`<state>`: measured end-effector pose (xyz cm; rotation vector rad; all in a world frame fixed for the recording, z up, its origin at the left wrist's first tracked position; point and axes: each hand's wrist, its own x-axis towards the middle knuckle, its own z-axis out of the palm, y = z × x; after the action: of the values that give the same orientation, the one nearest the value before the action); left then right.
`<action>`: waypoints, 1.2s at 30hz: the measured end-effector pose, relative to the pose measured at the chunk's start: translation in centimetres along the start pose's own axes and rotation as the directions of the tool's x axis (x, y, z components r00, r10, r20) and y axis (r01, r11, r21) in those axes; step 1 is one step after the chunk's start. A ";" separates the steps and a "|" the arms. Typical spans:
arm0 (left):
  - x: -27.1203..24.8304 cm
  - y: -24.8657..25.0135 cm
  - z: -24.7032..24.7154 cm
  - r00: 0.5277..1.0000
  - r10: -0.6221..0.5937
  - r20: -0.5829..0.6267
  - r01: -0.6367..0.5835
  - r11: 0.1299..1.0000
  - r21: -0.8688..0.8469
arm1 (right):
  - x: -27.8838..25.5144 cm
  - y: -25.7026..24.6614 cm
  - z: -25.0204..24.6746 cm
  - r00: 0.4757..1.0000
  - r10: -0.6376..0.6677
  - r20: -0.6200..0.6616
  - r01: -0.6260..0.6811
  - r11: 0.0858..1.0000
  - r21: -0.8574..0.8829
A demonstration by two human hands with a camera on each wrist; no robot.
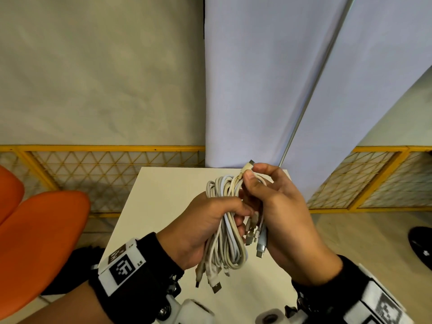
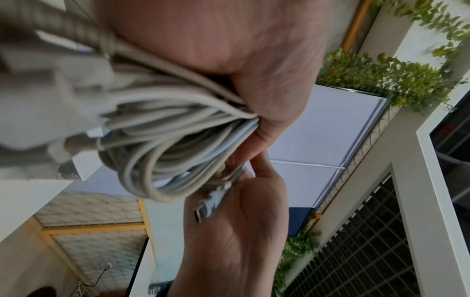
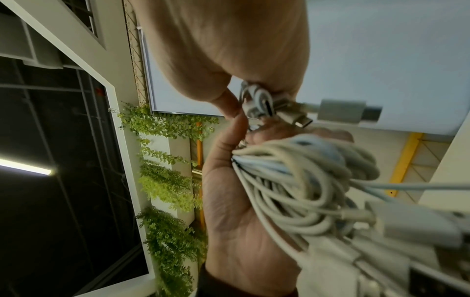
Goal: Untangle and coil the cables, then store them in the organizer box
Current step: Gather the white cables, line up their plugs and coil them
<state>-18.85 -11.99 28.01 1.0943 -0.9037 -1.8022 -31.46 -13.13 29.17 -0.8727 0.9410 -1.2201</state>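
Left hand (image 1: 198,228) has its grip fully wrapped round the middle of a bundle of white and pale grey rubber-coated cables (image 1: 228,232), fingers curled tight, thumb over the top. The bundle is held in the air above the cream flat-topped counter (image 1: 161,197), not touching it, loops sticking out above the left hand and loose ends hanging below it. Right hand (image 1: 278,211) sits just beside the left hand, touching the same bundle; its thumb and forefinger pinch one beige cable end with a metal plug (image 1: 248,166) at the top of the bundle, other fingers curled loosely behind. Several silver-tipped connectors (image 1: 257,239) dangle between the two hands; flat USB plugs (image 1: 216,287) hang below the left hand. In the left wrist view the cables (image 2: 162,140) are pressed in the left palm (image 2: 229,50). In the right wrist view connectors (image 3: 287,112) poke out from the right hand (image 3: 223,50). Orange rounded chair (image 1: 39,242) is left of the counter; yellow mesh railing (image 1: 102,169) is behind it.
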 end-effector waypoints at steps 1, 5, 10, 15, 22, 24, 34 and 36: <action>0.0 0.1 0.1 1.000 0.008 -0.010 -0.008 1.000 0.008 | 0.0 0.2 0.0 1.000 -0.005 0.002 0.005 1.000 -0.004; 0.1 0.4 0.0 0.999 0.003 -0.049 -0.003 1.000 0.007 | 0.2 0.8 0.3 0.999 -0.049 0.013 0.050 0.995 -0.081; -0.1 0.5 0.4 0.993 0.067 -0.099 -0.069 0.997 -0.016 | 0.1 1.2 0.5 0.999 -0.021 -0.024 0.019 0.996 -0.083; 0.0 0.3 0.7 0.988 0.106 -0.113 -0.107 0.994 -0.006 | 0.2 1.9 0.5 0.992 0.017 -0.121 -0.019 1.000 -0.017; -0.2 0.3 1.0 0.994 0.099 -0.056 -0.103 0.991 -0.083 | -0.2 2.4 0.8 0.995 0.010 -0.103 -0.012 1.000 -0.013; -0.3 0.3 1.0 0.993 0.099 -0.061 -0.103 0.992 -0.073 | -0.2 2.8 0.9 0.994 -0.005 -0.108 -0.007 0.994 -0.110; -0.7 0.2 1.5 0.992 0.115 -0.051 -0.117 0.993 -0.030 | -0.7 4.1 0.7 0.999 -0.007 0.034 0.024 0.844 -0.536; -0.6 0.0 1.6 0.989 0.140 -0.056 -0.144 0.988 -0.061 | -1.0 3.8 0.6 0.991 -0.096 0.097 0.136 0.725 -0.675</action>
<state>-20.10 -11.20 28.81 1.0055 -0.8652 -1.6678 -29.59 -11.54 26.02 -1.5646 1.3381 -0.9345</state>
